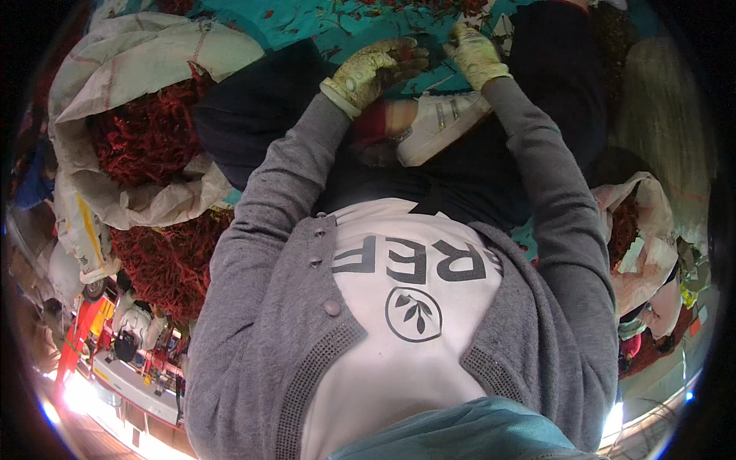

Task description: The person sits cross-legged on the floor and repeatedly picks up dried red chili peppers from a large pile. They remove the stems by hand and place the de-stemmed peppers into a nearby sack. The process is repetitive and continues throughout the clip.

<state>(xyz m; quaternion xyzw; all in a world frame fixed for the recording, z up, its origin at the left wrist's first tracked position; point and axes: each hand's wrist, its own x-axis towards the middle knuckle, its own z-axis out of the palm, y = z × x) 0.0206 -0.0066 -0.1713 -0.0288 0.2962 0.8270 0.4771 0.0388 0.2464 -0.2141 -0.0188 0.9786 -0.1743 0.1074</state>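
Note:
My left hand (368,72), in a stained whitish-yellow glove, is at the top centre over my crossed legs. Its fingers stretch towards the right and look dark and reddish; I make out no separate thing held in them. Just right of it, not touching, my right hand (474,54) wears a similar glove with its fingers bent. Whether something is pinched there is hidden. Below and between the hands lies a white shoe (445,123) on my foot. Beyond them, red dried chillies (466,7) and loose bits lie on a teal ground sheet (356,23).
At the left stands an open woven sack (155,52) of dried red chillies (149,129), with another chilli heap (172,264) below it. A further open sack (647,201) and a pale, bulky sack (661,126) are at the right. Other people (135,322) are in the background.

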